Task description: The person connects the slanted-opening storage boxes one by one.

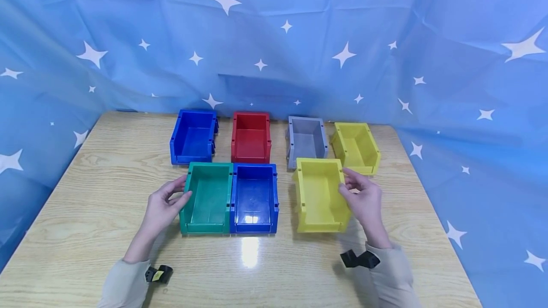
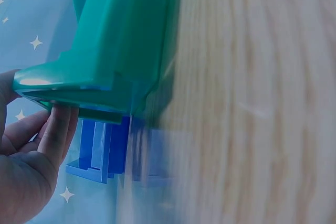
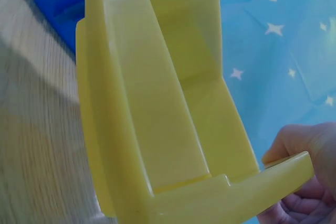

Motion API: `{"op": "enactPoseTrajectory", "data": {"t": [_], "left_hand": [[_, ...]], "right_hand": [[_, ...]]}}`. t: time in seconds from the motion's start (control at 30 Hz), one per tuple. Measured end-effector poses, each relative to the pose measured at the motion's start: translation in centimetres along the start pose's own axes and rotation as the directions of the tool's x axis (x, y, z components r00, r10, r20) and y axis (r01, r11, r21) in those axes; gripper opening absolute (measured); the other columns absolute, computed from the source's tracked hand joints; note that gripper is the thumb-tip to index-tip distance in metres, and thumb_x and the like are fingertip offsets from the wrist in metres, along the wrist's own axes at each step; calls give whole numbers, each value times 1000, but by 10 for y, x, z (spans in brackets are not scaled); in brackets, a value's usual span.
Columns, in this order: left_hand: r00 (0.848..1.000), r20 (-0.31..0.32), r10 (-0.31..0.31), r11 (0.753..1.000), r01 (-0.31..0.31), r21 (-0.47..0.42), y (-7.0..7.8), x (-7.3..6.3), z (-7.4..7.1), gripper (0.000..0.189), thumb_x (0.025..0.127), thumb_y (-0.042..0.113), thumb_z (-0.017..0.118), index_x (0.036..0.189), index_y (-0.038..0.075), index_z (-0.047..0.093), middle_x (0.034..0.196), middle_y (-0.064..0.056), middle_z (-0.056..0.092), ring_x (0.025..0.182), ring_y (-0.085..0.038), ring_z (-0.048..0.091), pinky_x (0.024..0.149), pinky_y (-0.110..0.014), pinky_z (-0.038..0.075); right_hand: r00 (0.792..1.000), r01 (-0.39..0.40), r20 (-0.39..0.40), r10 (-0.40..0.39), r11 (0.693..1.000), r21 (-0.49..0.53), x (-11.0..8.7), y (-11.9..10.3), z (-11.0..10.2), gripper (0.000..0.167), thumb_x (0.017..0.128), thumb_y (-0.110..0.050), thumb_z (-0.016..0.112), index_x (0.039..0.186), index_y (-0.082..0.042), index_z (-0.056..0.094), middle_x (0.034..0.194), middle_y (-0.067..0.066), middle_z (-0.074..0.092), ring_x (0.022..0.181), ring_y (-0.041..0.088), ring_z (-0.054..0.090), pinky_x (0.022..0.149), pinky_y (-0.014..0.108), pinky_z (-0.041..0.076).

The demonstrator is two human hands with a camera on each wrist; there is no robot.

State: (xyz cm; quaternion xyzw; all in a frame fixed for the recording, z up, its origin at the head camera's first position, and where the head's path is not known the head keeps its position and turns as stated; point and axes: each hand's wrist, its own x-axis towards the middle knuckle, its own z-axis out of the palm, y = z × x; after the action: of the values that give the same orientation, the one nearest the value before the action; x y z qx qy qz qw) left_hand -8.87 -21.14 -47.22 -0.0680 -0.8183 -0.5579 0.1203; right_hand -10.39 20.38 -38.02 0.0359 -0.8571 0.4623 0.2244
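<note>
In the head view my left hand [image 1: 164,202] pinches the left rim of a green plastic storage bin [image 1: 210,196], thumb on top and fingers underneath. A blue bin [image 1: 253,196] stands flush against the green one's right side. On the right, my right hand [image 1: 364,199] grips a yellow bin [image 1: 322,196] by its right side wall. The right wrist view shows the thumb over this wall's edge, fingers curled below it. A gap separates the yellow bin from the front blue bin, and its far end overlaps the grey bin [image 1: 307,141].
Along the back of the wooden table [image 1: 205,270] stand a second blue bin [image 1: 194,134], a red bin [image 1: 250,137], the grey bin and a smaller-looking yellow bin [image 1: 356,146]. A blue curtain [image 1: 274,37] with white stars hangs behind and at both sides.
</note>
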Motion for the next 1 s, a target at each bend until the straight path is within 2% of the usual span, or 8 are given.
{"op": "enactPoseTrajectory", "data": {"t": [0.17, 0.4, 0.63, 0.83, 1.0], "left_hand": [[1000, 0, -2, 1000, 2, -8, 0, 0, 0, 39, 87, -4, 63, 124, -10, 54, 112, -22, 59, 93, 3, 55, 72, -13, 52], [1000, 0, -10, 1000, 10, 0, 1, 0, 0, 38, 87, -3, 62, 124, -10, 54, 112, -22, 59, 93, 2, 56, 73, -12, 52], [1000, 0, -23, 1000, 23, 8, 2, 0, 0, 38, 88, -2, 62, 124, -10, 54, 112, -24, 59, 94, -2, 56, 74, -12, 51], [1000, -5, -27, 1000, 27, -13, 4, 0, 0, 37, 88, -2, 61, 124, -10, 54, 113, -24, 59, 94, -5, 57, 74, -11, 51], [1000, -6, -21, 1000, 21, -2, 3, 1, 0, 37, 88, -3, 62, 124, -10, 54, 112, -24, 59, 94, -4, 57, 74, -12, 52]], "right_hand": [[1000, 8, 5, -8, 999, 40, 2, -5, 7, 28, 70, 22, 59, 98, 19, 64, 72, 28, 62, 61, -2, 54, 55, 5, 46], [999, -39, 23, 37, 997, 73, 5, 23, 22, 31, 72, 18, 61, 102, 13, 66, 74, 22, 64, 62, -5, 53, 54, 6, 47], [999, -32, 21, 30, 994, 105, 6, 19, 28, 31, 72, 17, 60, 101, 12, 67, 73, 23, 64, 61, -2, 55, 55, 8, 48], [999, -40, 15, 39, 996, 77, 7, 17, 32, 30, 71, 17, 61, 101, 12, 67, 73, 22, 65, 60, -4, 54, 55, 6, 46], [998, -57, 15, 56, 997, 59, 6, 15, 34, 30, 71, 19, 61, 100, 16, 65, 73, 25, 63, 60, -2, 52, 54, 6, 45]]}}
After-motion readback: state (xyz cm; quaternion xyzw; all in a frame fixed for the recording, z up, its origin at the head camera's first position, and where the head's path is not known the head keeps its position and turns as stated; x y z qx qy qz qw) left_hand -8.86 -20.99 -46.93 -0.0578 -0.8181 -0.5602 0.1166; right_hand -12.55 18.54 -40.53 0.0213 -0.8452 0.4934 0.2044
